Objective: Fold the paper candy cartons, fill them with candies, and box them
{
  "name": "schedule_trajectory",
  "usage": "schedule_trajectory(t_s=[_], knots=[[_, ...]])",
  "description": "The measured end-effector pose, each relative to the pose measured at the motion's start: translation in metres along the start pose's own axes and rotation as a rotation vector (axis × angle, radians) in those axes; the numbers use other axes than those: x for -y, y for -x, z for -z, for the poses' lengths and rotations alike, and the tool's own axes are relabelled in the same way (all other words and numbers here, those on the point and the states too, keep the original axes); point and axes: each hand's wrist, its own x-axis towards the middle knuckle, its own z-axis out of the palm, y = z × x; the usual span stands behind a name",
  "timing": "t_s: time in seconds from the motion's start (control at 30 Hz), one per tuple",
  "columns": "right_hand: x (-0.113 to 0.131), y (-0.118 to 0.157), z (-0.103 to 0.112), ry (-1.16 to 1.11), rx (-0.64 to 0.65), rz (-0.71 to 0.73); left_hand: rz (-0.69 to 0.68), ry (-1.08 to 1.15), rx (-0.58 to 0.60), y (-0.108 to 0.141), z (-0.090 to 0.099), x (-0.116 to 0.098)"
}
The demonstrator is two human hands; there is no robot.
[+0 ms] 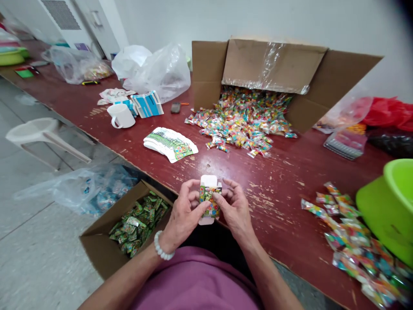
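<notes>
A small green printed carton (210,199) is upright between my two hands at the table's front edge, its white flaps sticking out at top and bottom. My left hand (187,206) grips its left side, with the thumb across the front. On the other side my right hand (235,206) holds it, thumb pressed on the printed face. Beyond them lies a fanned stack of flat green-and-white cartons (169,143). Wrapped candies (240,118) spill onto the table from a large cardboard box (274,64) lying on its side.
Below the table edge on the left stands an open cardboard box (100,247) of small green packs, with a plastic bag (97,189) beside it. A white mug (121,116), a lime-green basin (380,202), more wrapped candies (358,241) and a white stool (35,129) surround the work area.
</notes>
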Motion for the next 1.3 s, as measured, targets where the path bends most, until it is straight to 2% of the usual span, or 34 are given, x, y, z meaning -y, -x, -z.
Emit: schedule_trajectory(t_s=[0.13,0.2,0.33,0.4,0.47,0.57,0.63,0.7,0.77,0.83,0.9,1.0,1.13,1.3], knots=[[-0.005,0.002,-0.002,0.05,-0.005,0.07,-0.036,-0.008,-0.039,0.002,-0.004,0.0],[-0.005,0.002,0.0,0.054,0.01,0.079,-0.012,0.018,0.0,-0.001,-0.002,0.0],[-0.003,-0.003,0.011,0.008,0.073,-0.043,0.087,0.108,0.152,-0.005,0.007,-0.001],[0.0,-0.006,0.015,-0.038,0.13,-0.125,0.091,0.101,0.192,-0.006,0.011,-0.002],[0.002,-0.01,0.017,-0.071,0.141,-0.145,0.079,0.079,0.211,-0.006,0.012,-0.002],[0.004,-0.012,0.017,-0.01,0.182,-0.084,0.064,0.082,0.191,-0.007,0.012,0.0],[0.004,-0.012,0.018,0.116,0.218,-0.006,0.066,0.158,0.138,-0.007,0.012,0.0],[0.003,-0.011,0.019,0.232,0.196,0.106,0.123,0.265,0.106,-0.006,0.011,0.0],[0.003,-0.009,0.02,0.297,0.15,0.197,0.256,0.342,0.179,-0.005,0.01,0.0],[0.004,-0.007,0.02,0.347,0.161,0.227,0.397,0.375,0.292,-0.004,0.008,0.002],[0.007,-0.006,0.018,0.381,0.234,0.203,0.478,0.39,0.307,-0.004,0.005,0.005],[0.013,-0.006,0.014,0.315,0.316,0.08,0.491,0.384,0.221,-0.004,0.0,0.01],[0.018,-0.009,0.01,0.24,0.301,-0.1,0.447,0.32,0.221,-0.006,-0.003,0.014],[0.022,-0.012,0.006,0.176,0.273,-0.146,0.369,0.188,0.237,-0.008,-0.003,0.013]])
